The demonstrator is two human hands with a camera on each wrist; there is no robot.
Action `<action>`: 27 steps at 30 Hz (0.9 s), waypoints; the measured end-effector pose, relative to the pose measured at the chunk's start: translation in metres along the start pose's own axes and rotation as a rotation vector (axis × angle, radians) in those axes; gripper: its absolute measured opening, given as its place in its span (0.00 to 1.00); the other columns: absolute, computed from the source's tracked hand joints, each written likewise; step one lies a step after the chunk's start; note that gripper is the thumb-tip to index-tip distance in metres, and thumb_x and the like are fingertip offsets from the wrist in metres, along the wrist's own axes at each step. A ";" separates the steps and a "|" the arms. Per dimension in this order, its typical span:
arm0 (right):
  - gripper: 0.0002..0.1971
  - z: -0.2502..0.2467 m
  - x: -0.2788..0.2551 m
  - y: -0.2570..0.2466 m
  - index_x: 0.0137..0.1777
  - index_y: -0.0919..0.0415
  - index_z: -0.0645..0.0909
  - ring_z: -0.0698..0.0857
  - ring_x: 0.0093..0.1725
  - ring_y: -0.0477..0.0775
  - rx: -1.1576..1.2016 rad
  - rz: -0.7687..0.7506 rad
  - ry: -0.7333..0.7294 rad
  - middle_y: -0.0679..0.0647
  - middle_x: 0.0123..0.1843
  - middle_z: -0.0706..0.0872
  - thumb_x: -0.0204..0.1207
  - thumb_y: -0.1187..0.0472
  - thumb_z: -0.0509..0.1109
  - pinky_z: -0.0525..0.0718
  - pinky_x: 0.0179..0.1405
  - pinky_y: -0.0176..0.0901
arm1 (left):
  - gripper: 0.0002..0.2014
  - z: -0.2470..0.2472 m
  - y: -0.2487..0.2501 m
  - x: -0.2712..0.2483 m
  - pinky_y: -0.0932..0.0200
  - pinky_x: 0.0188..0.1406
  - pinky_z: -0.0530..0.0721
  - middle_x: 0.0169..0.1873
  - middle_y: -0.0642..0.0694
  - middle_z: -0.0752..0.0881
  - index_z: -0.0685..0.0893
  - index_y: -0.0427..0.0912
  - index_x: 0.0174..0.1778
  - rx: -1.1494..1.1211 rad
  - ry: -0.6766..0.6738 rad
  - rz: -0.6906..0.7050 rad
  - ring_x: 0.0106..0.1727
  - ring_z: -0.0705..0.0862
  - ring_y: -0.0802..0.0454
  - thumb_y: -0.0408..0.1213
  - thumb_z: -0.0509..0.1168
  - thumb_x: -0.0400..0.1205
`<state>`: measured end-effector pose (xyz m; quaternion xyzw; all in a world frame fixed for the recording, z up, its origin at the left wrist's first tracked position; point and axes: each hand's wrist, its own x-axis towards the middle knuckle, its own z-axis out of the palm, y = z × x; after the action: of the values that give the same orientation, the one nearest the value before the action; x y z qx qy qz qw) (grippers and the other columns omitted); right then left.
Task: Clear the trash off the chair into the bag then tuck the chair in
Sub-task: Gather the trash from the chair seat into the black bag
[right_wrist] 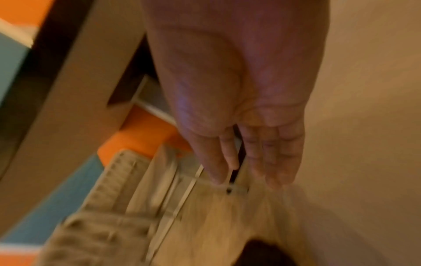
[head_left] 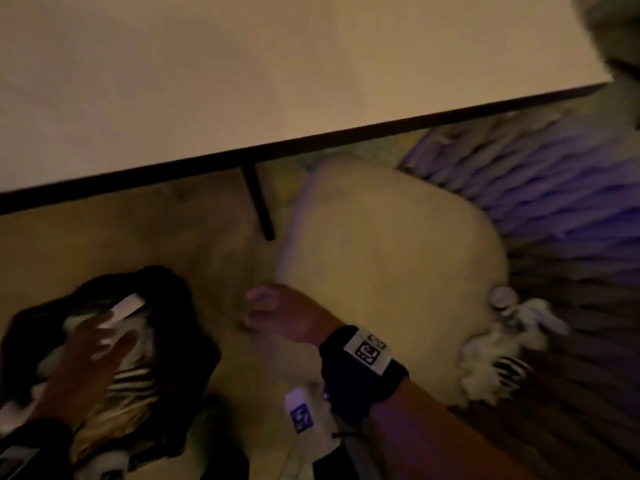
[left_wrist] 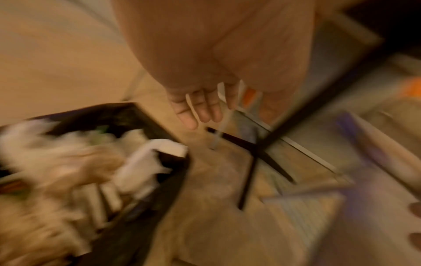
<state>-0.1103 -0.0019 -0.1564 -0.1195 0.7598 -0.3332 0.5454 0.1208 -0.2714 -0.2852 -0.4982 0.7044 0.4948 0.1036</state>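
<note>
The crumpled tissues and wrappers (head_left: 498,355) left on the cream chair seat (head_left: 388,258), at its near right edge, look light and soft, so a loose whole-hand grab should lift them. The left hand (head_left: 86,344) hangs open and empty above the black bag (head_left: 187,341). The right hand (head_left: 273,315) hovers at the seat's left edge, holding nothing, fingers straight in the wrist view.

You look down in dim, warm light, with motion blur over most surfaces. A pale counter (head_left: 277,71) with a dark edge fills the upper head view; a thin black leg (head_left: 258,199) descends beneath it to a tan floor (head_left: 104,237). At right lies a ribbed rug (head_left: 554,188) tinged purple. The right wrist view shows orange (right_wrist: 145,133) and blue (right_wrist: 56,201) floor patches.
</note>
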 end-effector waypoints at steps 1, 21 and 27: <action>0.21 -0.038 -0.022 0.017 0.67 0.61 0.76 0.79 0.54 0.49 0.002 0.010 0.086 0.53 0.56 0.79 0.74 0.60 0.72 0.77 0.50 0.33 | 0.28 0.019 0.020 0.002 0.34 0.54 0.79 0.60 0.46 0.85 0.78 0.61 0.64 0.013 -0.012 0.055 0.60 0.83 0.37 0.54 0.77 0.68; 0.34 -0.289 -0.167 0.277 0.75 0.54 0.63 0.71 0.72 0.69 -0.157 0.480 0.403 0.68 0.71 0.69 0.72 0.43 0.68 0.73 0.70 0.53 | 0.39 0.475 0.310 -0.240 0.41 0.65 0.76 0.74 0.44 0.64 0.60 0.52 0.77 1.021 -0.964 0.881 0.73 0.67 0.37 0.50 0.70 0.72; 0.22 -0.312 -0.156 0.278 0.72 0.64 0.69 0.75 0.72 0.64 -0.236 0.514 0.379 0.64 0.74 0.74 0.80 0.56 0.60 0.77 0.70 0.54 | 0.58 0.507 0.281 -0.258 0.38 0.73 0.68 0.83 0.38 0.44 0.30 0.58 0.78 1.173 -0.987 0.934 0.80 0.55 0.35 0.55 0.73 0.69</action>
<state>-0.2846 0.4090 -0.1599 0.0778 0.8861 -0.1110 0.4433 -0.1571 0.2923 -0.2012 0.2416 0.8502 0.2048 0.4206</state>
